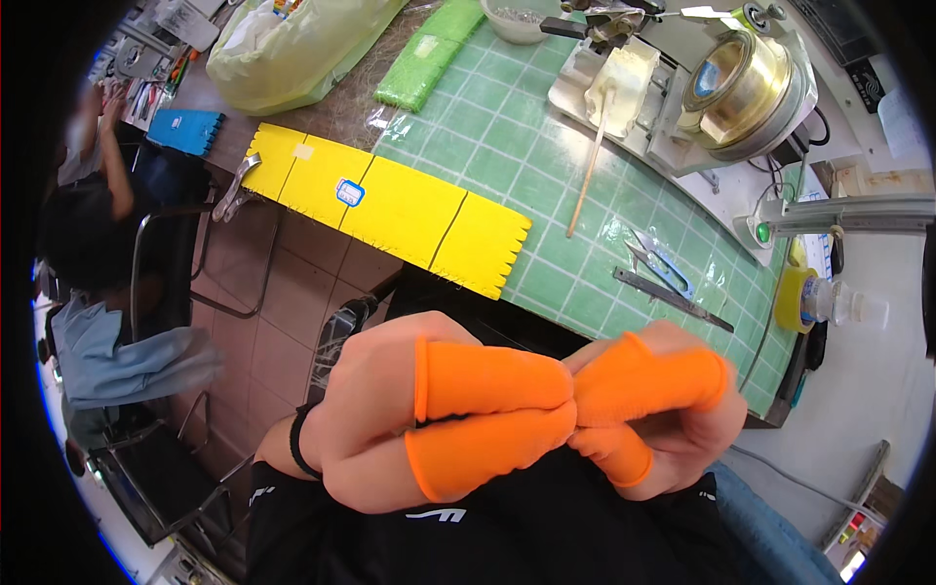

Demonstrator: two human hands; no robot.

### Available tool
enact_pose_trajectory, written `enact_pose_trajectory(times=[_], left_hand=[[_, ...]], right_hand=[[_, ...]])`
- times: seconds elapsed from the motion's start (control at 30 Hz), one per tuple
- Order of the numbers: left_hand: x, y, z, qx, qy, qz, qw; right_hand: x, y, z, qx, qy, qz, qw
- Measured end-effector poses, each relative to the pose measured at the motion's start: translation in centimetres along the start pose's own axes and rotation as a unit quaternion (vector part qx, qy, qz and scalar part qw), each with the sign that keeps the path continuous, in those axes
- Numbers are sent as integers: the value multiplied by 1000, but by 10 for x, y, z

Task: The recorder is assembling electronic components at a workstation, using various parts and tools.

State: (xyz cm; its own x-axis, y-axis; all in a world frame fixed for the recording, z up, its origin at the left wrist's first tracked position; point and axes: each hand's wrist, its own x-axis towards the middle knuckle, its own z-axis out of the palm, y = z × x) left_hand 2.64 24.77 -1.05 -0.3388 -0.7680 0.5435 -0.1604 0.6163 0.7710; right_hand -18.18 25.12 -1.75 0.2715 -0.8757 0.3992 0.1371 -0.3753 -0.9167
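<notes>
My left hand (429, 414) and my right hand (668, 400) meet in front of my black shirt, below the table edge. Orange finger sleeves cover the thumb and a finger of each. On both hands the covered digits are pressed together in a pinch, and the tips of the two hands touch. Anything between them is hidden or too small to make out. Beyond my hands a long yellow notched strip (405, 214) lies along the table's front edge, with a small label on it. Blue-handled snips (663, 265) and a flat, dark metal tool (673, 299) rest to its right.
A green-tiled tabletop (546, 190) carries a machine with a brass-coloured drum (746, 83) and a thin wooden stick (590, 171). Farther back are a green block (429, 54) and a pale plastic bag (292, 58). At left are a chair (161, 487) and another person's arm (117, 161).
</notes>
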Motion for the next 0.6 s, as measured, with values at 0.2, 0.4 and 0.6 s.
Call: enact_pose_trajectory(times=[0.2,0.4,0.6], left_hand=[[5,-2,-7,38,-54,65,996],[0,-5,2,7,17,53,998],[3,-2,3,-39,26,14,999]], right_hand=[[5,-15,3,238,7,213,948],[1,-12,4,208,-3,163,964],[3,-14,1,84,13,97,992]])
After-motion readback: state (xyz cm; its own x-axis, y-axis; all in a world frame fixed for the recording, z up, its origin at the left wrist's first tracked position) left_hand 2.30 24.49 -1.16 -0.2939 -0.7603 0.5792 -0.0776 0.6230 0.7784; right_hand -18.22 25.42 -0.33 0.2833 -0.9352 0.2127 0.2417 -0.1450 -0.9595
